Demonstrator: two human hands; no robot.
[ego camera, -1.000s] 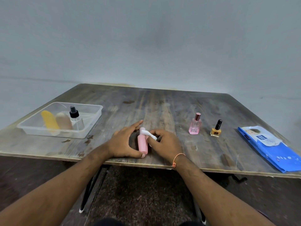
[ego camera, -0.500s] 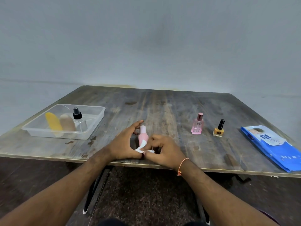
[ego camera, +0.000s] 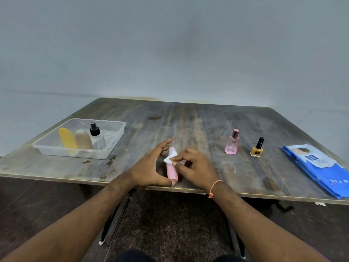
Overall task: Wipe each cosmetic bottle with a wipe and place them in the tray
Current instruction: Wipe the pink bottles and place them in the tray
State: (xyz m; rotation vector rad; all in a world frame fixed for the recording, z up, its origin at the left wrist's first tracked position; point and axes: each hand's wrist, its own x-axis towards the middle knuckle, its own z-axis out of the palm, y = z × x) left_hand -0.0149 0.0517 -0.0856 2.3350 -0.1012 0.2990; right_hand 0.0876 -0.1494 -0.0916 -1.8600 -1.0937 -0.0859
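Observation:
A pink bottle [ego camera: 172, 172] lies near the table's front edge. My left hand [ego camera: 151, 168] grips it between thumb and fingers. My right hand [ego camera: 194, 167] pinches a small white wipe [ego camera: 168, 159] against the bottle's upper part. A clear plastic tray [ego camera: 115, 138] at the left holds a yellow bottle [ego camera: 67, 141], a beige bottle [ego camera: 83, 141] and a clear spray bottle [ego camera: 96, 138] with a black top. To the right stand a pink perfume bottle [ego camera: 232, 143] and a yellow nail polish bottle [ego camera: 257, 148].
A blue pack of wipes [ego camera: 319, 169] lies at the table's right edge. The worn wooden table [ego camera: 188, 121] backs onto a grey wall. Below the front edge are table legs and a dark speckled floor.
My right hand has slid the wipe along the pink bottle, down toward its near end and then back up toward its far end. The left hand keeps its grip.

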